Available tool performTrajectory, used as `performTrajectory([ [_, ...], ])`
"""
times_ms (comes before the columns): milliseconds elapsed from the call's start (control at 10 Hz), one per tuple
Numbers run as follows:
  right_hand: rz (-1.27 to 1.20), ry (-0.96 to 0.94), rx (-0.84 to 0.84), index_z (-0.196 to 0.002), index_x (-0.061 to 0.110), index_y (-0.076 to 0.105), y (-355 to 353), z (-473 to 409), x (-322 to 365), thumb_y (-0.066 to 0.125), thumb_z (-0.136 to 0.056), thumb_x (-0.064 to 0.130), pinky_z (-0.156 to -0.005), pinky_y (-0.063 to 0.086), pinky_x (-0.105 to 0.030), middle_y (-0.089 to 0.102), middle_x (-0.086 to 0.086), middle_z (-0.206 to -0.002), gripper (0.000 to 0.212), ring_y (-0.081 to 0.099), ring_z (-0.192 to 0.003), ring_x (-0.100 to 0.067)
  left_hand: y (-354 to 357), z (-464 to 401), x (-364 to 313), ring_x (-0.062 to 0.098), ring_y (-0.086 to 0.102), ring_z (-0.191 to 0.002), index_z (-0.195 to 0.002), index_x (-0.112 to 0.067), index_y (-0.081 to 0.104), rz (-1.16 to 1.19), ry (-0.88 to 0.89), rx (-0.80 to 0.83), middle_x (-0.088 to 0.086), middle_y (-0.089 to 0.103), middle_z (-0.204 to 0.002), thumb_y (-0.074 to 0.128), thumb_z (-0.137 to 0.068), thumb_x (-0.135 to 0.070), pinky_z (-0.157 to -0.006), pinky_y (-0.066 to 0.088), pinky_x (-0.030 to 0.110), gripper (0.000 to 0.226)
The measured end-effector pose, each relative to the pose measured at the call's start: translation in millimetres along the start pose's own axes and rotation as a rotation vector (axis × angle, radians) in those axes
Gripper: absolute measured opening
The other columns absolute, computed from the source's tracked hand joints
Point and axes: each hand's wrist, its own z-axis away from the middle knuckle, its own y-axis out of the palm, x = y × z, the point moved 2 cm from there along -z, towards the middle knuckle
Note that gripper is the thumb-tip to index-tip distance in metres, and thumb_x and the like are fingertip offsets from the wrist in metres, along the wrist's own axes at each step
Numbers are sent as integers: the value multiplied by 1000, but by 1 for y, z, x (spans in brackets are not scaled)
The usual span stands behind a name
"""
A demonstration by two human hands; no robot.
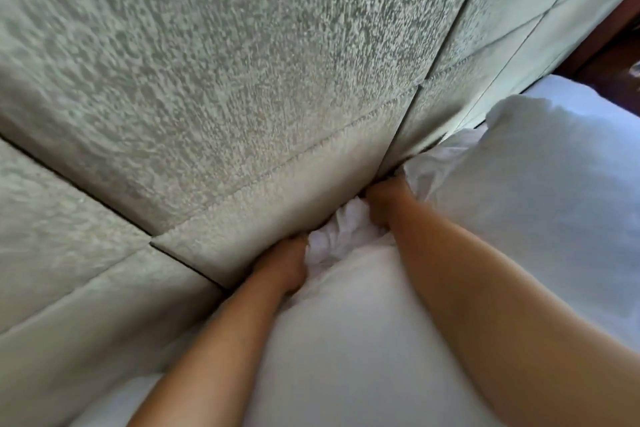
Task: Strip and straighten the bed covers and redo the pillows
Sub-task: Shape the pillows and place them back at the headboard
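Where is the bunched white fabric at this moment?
In the head view it sits just right of centre: the bunched white fabric is gripped between the left hand and right hand, against the padded grey-green headboard.

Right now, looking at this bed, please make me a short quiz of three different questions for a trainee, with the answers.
1. True or false: both hands grip bunched white fabric at the top of the pillow.
2. Multiple choice: what stands directly behind the hands? A) a wooden door B) a padded headboard C) a window
3. Short answer: on which side of the held pillow does the second pillow lie?

Key
1. True: the left hand and the right hand each have a grip on the crumpled fabric of the near pillow.
2. B: the padded headboard.
3. On the person's right: the second pillow.
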Motion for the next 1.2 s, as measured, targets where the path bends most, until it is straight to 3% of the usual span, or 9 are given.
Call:
performTrajectory([
  [100,-42,-55,22,-142,13,38,-1,-5,6,48,-96,5,-40,35,-1,47,-3,-141,48,52,-122,-26,-5,4,-2,17,46,-129,-137,-28,45,-70,8,56,-1,43,-147,49,-91,-47,-108,35,30,49],
  [200,558,-241,112,-146,9,35,-16,-1,3,40,-101,19,-92,41,-9,39,-7,-149,46,37,-136,-26,-21,21,-18,20,33,-139,-150,-18,25,-149,-2,105,2,27,-155,52,-95,-37,-110,25,28,64],
  [300,689,-237,0,-144,17,41,-43,18,4,45,-96,26,-110,27,-35,42,-7,-147,48,36,-138,-24,-28,34,-27,24,33,-140,-150,-14,26,-169,-66,114,6,28,-155,48,-97,-37,-113,27,32,61],
  [400,636,-287,-49,-139,19,46,-63,52,7,49,-93,28,-107,30,-37,46,-6,-142,47,42,-132,-25,-36,55,-42,26,46,-130,-138,-18,47,-161,-136,44,7,44,-146,43,-97,-39,-106,38,36,47],
  [600,661,-367,-109,-142,22,42,-100,144,-19,43,-95,36,-112,23,-36,38,-5,-149,49,34,-137,-23,-41,146,-81,29,56,-114,-117,-16,60,-193,-189,-262,9,58,-126,39,-94,-25,-92,46,35,33],
  [700,638,-431,-150,-141,22,44,-111,199,-46,32,-97,38,-115,13,-40,37,-6,-149,48,28,-139,-23,-24,198,-103,32,54,-115,-117,-11,58,-91,-150,-403,15,57,-128,28,-97,-25,-95,45,38,39],
  [800,521,-471,-148,-146,23,36,-113,256,-81,23,-99,42,-118,1,-41,22,-10,-157,52,13,-146,-23,10,255,-125,29,44,-129,-137,-21,44,-205,-50,-548,7,44,-145,19,-100,-34,-104,36,40,47],
  [1000,252,-499,-178,-154,28,2,-70,365,-168,14,-100,51,-117,-10,-39,-10,-2,-161,60,-11,-148,-17,97,341,-136,15,-3,-148,-151,-37,12,-303,-85,-454,-6,-1,-161,13,-99,-51,-115,-3,53,54],
  [1200,305,-496,-68,-153,30,-6,-29,415,-200,16,-99,54,-118,-11,-40,-18,0,-159,63,-17,-146,-17,142,387,-128,19,-17,-146,-151,-39,-4,-366,-106,-266,-4,-17,-159,19,-93,-66,-114,-6,57,68],
])
